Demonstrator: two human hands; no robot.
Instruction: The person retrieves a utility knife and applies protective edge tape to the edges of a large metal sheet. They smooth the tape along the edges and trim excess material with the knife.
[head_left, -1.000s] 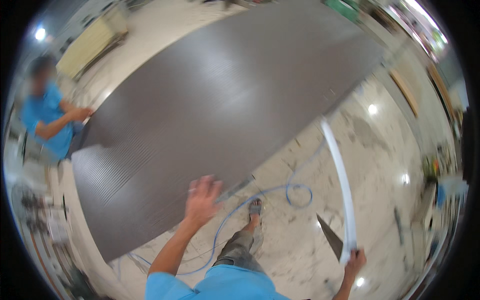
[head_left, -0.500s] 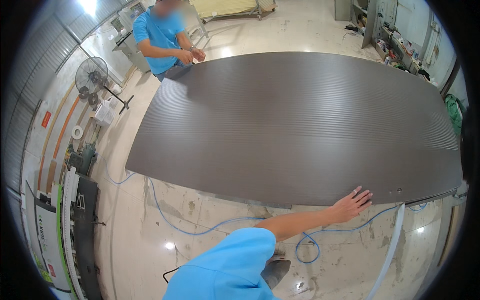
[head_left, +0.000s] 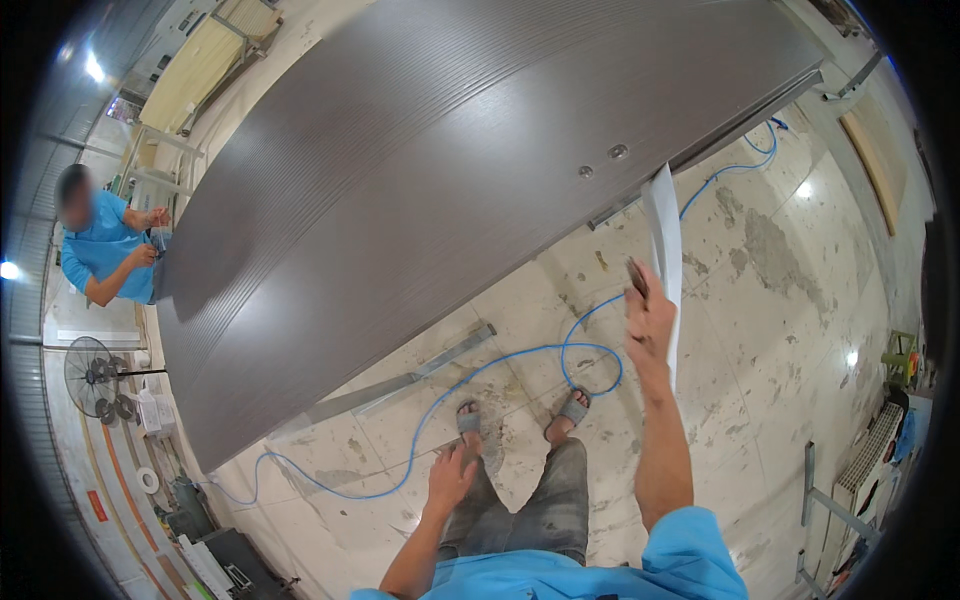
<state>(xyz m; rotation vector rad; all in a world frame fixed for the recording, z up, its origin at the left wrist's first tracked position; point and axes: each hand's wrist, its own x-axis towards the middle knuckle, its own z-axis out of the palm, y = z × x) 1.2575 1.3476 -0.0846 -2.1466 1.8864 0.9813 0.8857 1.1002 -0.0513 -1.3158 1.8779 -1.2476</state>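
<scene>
A large dark brown panel with fine ribbed lines spans the upper left, raised above the floor. From its near edge a white strip hangs down toward the floor. My right hand is closed round a small dark object, blurred and too small to name. It is in front of the white strip; whether it touches the strip I cannot tell. My left hand hangs by my left thigh, fingers loosely apart and holding nothing. Two round marks or fittings show on the panel near its edge.
A co-worker in a blue shirt stands at the panel's left end, hands together near it. A blue hose loops across the floor by my feet. Metal bars lie below the panel. A standing fan is at far left.
My view has turned right and down, so the panel slants across the picture. A hand of mine lay on the panel before; now both are off it, and the right holds the dark object.
</scene>
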